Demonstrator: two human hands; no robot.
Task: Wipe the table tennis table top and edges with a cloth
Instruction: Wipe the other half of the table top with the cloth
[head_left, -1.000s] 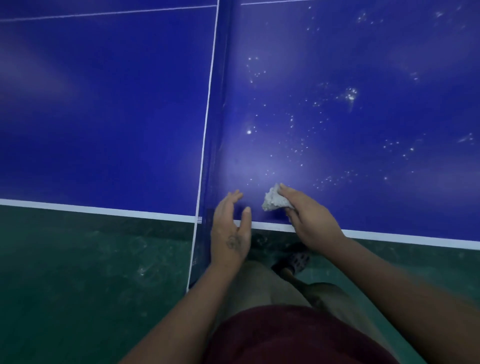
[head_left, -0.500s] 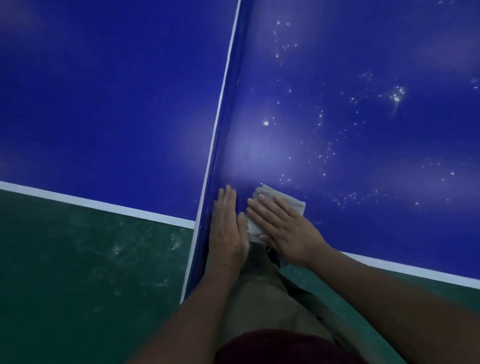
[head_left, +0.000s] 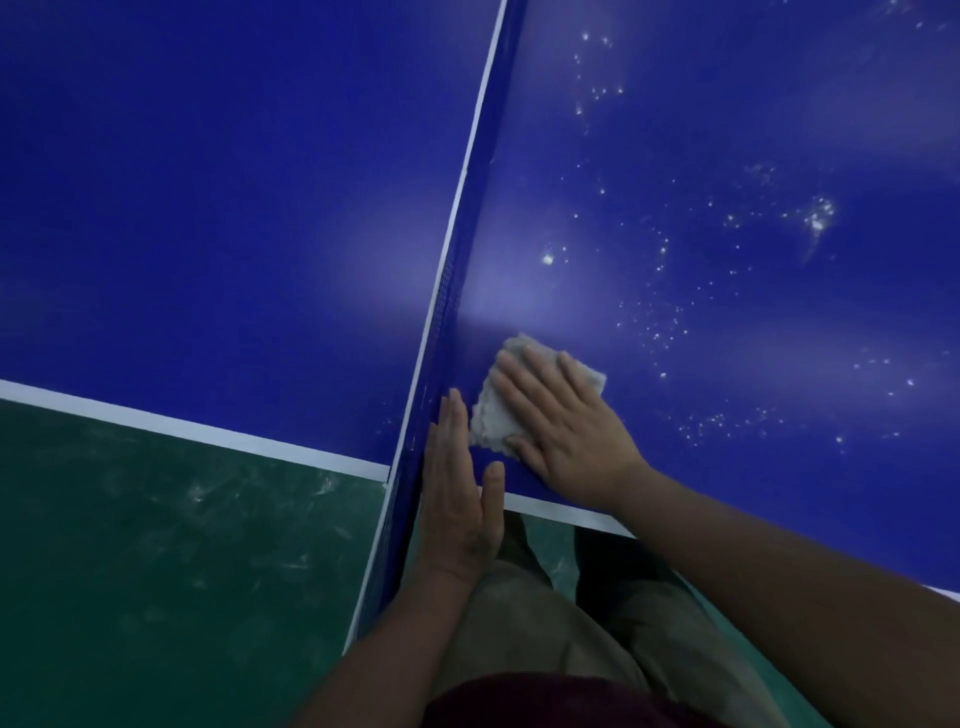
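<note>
to the left of our hands lies a dark green floor (head_left: 156, 545) with pale scuff marks. beyond it is the blue counter (head_left: 208, 208), its near edge marked by a white line (head_left: 182, 423). a blue net (head_left: 457, 249) with a white top band crosses the counter from near us to far away, just left of both hands.

our left hand (head_left: 457, 499) lies flat right beside the net, fingers straight and together, pointing away from us along it, thumb held a little apart. it has hold of nothing. we cannot tell whether it touches the net.

just right of its fingertips sits the cloth (head_left: 491, 426), pale grey and crumpled, flat on the counter near the edge. one corner pokes out beyond the right fingertips, pointing away from us. its visible left side runs roughly alongside the net. the rest is covered, so we cannot tell its long axis for sure.

our right hand (head_left: 561, 431) is spread flat on top of it, fingers straight and slightly apart, pressing down rather than gripping.

further right the counter is dotted with white specks (head_left: 818, 218) and shows soft glare. below the hands we see khaki trousers (head_left: 519, 623).
</note>
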